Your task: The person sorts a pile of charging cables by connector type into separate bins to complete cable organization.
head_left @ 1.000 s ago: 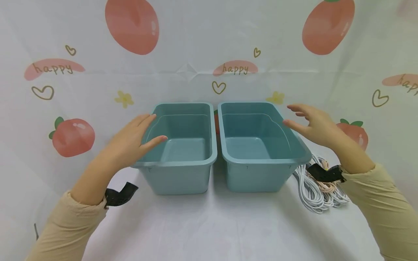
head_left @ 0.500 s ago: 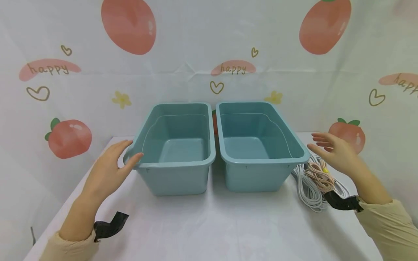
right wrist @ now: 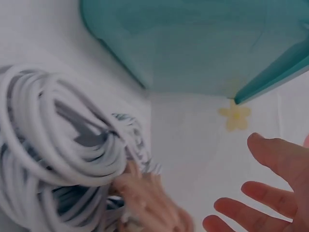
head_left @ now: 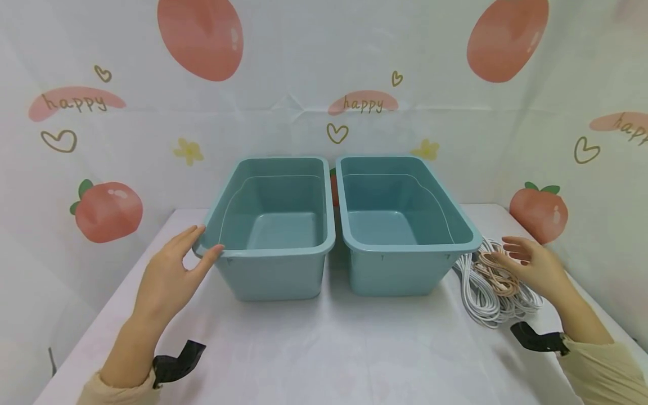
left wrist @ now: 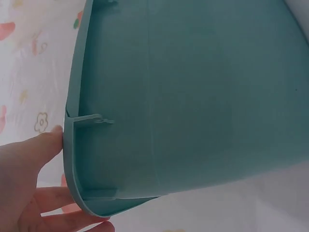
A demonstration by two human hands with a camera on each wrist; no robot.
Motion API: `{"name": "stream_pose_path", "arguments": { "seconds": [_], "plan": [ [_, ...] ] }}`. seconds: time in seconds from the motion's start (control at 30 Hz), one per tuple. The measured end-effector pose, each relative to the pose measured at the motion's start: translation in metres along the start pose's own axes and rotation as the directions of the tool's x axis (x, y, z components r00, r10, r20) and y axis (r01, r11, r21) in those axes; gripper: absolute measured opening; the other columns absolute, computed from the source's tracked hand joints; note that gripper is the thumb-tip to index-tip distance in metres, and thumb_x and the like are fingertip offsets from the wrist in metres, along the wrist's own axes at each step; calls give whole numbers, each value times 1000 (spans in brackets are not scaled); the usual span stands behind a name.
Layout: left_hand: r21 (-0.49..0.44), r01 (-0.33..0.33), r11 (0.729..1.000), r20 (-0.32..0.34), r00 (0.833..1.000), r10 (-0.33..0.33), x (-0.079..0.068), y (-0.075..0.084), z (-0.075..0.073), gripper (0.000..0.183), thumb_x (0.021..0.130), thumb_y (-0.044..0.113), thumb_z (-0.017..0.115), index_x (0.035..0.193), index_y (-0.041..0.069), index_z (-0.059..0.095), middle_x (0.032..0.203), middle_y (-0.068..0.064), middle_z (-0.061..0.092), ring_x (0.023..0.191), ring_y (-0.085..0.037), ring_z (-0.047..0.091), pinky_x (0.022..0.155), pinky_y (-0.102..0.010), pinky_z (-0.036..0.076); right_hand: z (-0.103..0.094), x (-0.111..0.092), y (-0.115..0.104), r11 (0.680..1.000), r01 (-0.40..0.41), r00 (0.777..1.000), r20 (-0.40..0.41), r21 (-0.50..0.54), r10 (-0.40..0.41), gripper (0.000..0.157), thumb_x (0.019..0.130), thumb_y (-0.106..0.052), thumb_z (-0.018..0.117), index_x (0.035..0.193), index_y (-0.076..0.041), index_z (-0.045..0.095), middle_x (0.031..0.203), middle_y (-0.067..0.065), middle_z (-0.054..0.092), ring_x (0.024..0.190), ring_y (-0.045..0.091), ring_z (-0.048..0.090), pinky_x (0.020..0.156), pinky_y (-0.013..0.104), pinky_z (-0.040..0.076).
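Two blue-green plastic bins stand side by side in the head view. My left hand is at the near left corner of the left bin, fingers spread. In the left wrist view its thumb touches the rim and the fingertips lie around the corner. My right hand hovers, fingers loosely bent, over coiled cords beside the right bin. It holds nothing. The coils are white cords and a bundle of beige cord, partly overlapped by the hand in the head view.
A white cloth covers the table, and a fruit-printed sheet hangs behind. A narrow gap separates the bins. Black straps are on both wrists.
Both hands have come down and toward me, spreading apart from above the bins. My left hand has reached the left bin's corner; my right has dropped over the cords. The bins stay put.
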State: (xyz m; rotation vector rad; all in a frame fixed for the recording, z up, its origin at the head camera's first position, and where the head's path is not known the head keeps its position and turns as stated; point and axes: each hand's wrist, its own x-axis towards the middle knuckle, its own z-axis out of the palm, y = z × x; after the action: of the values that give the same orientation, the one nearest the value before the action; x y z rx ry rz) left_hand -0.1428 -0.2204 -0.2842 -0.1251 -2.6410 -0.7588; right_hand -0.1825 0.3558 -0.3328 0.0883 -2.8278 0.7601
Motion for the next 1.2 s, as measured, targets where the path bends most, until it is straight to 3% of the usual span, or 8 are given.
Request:
{"name": "stream_pose_path", "arguments": {
  "seconds": [0.27, 0.4, 0.57, 0.8, 1.2],
  "plan": [
    [-9, 19, 1000, -10, 1000, -19, -1, -1, 4, 61, 91, 44, 56, 132, -1, 51, 141, -23, 45, 128, -47, 41, 95, -64, 39, 8, -8, 17, 993, -103, 995, -4, -52, 103, 58, 91, -33, 58, 123, 14, 48, 116, 39, 54, 104, 54, 54, 75, 56, 52],
    [-5, 21, 1000, -6, 1000, -21, -1, 0, 4, 61, 91, 44, 55, 132, -1, 51, 141, -23, 44, 128, -47, 41, 95, -64, 39, 11, -12, 20, 989, -129, 992, 1, -68, 129, 54, 90, -33, 61, 116, 14, 54, 110, 36, 60, 100, 51, 58, 65, 42, 55],
    [-3, 25, 1000, -3, 1000, -25, -2, 0, 3, 62, 91, 45, 55, 132, 0, 51, 141, -22, 44, 128, -47, 41, 95, -63, 39, 11, -13, 19, 984, -160, 987, -7, -73, 160, 48, 89, -30, 63, 111, 13, 60, 104, 34, 63, 96, 48, 60, 57, 27, 49],
    [-6, 29, 1000, -13, 1000, -29, -2, 1, 3, 62, 91, 45, 56, 132, 0, 51, 141, -22, 44, 127, -46, 42, 96, -62, 40, 13, -12, 17, 981, -178, 984, -30, -82, 176, 42, 88, -27, 65, 106, 11, 64, 97, 32, 66, 95, 48, 58, 58, 25, 41],
    [-19, 23, 1000, -34, 999, -24, -3, 1, 4, 59, 90, 43, 57, 130, 0, 53, 139, -21, 47, 127, -45, 44, 95, -61, 41, 11, -11, 13, 981, -180, 982, -70, -73, 175, 36, 85, -20, 67, 104, 11, 65, 92, 30, 68, 86, 43, 63, 53, 19, 41]
  ]
}}
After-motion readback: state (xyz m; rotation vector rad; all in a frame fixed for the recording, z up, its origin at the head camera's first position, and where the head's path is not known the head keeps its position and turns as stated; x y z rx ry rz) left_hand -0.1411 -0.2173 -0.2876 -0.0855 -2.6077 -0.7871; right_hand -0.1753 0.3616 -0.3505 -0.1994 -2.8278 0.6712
